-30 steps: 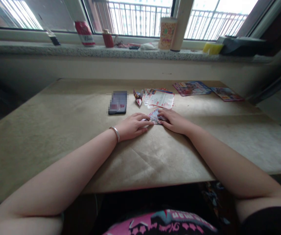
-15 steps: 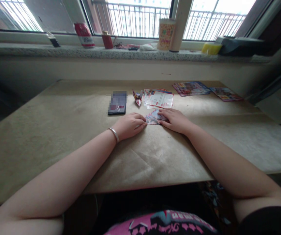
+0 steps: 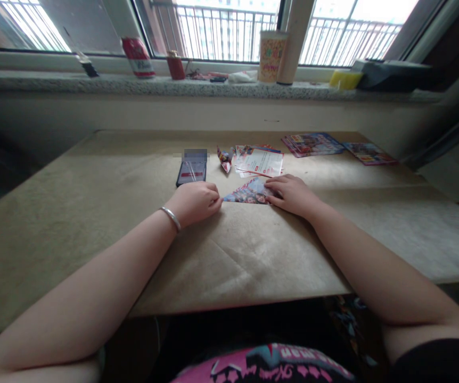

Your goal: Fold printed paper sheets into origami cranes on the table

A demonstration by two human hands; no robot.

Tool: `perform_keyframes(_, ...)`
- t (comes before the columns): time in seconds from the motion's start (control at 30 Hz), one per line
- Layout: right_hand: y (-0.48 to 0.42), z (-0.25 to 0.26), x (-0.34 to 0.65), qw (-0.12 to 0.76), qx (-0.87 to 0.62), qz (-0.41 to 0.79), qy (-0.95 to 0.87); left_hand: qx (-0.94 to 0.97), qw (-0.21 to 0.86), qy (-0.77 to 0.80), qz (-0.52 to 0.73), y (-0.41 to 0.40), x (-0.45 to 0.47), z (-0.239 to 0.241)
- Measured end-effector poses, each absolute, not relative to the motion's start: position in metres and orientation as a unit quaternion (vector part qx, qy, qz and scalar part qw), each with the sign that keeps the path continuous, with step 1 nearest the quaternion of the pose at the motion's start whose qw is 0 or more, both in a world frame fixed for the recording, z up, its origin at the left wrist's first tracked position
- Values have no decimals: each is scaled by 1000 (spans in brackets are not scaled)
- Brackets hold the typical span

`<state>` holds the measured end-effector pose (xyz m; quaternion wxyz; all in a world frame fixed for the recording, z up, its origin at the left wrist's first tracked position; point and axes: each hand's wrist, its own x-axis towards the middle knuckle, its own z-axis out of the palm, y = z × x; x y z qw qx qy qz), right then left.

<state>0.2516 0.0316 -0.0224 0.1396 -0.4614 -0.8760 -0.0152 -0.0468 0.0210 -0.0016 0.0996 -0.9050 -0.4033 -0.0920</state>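
A sheet of printed, colourful paper [image 3: 247,193], folded into a triangle, lies on the table between my hands. My left hand [image 3: 198,202], with a silver bangle at its wrist, has its fingers curled together at the paper's left corner, pinching the tip. My right hand [image 3: 291,194] rests on the paper's right part with fingers stretched out, covering that end. Just beyond my left hand lies a phone [image 3: 191,169], partly pixelated. A small folded paper piece [image 3: 225,159] stands to the right of the phone.
Behind the triangle is a pile of printed sheets [image 3: 263,161]. Colourful leaflets [image 3: 313,144] and another stack [image 3: 369,153] lie at the back right of the table [image 3: 93,213]. The windowsill [image 3: 213,89] holds a can [image 3: 137,57], a cup [image 3: 271,56] and other items.
My left hand has slid left, fingers now curled at the paper's corner. My right hand has shifted slightly right. More of the triangle shows between them.
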Motion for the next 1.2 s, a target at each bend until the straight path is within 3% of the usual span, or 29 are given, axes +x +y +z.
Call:
perform_keyframes(0.27, 30, -22, 250, 142, -472, -34, -869, -893, 121, -427, -79, 19, -45, -3)
perform_keyframes(0.6, 29, -24, 245, 161, -499, 11, -851, -892, 74, -425, -137, 19, -31, -18)
perform_keyframes(0.93, 30, -30, 239, 256, -453, 75, -851, -894, -18, -425, -139, 23, -27, -16)
perform_keyframes(1.2, 25, -27, 236, 341, -454, 133, -812, -892, -5, -408, -194, 25, -28, -18)
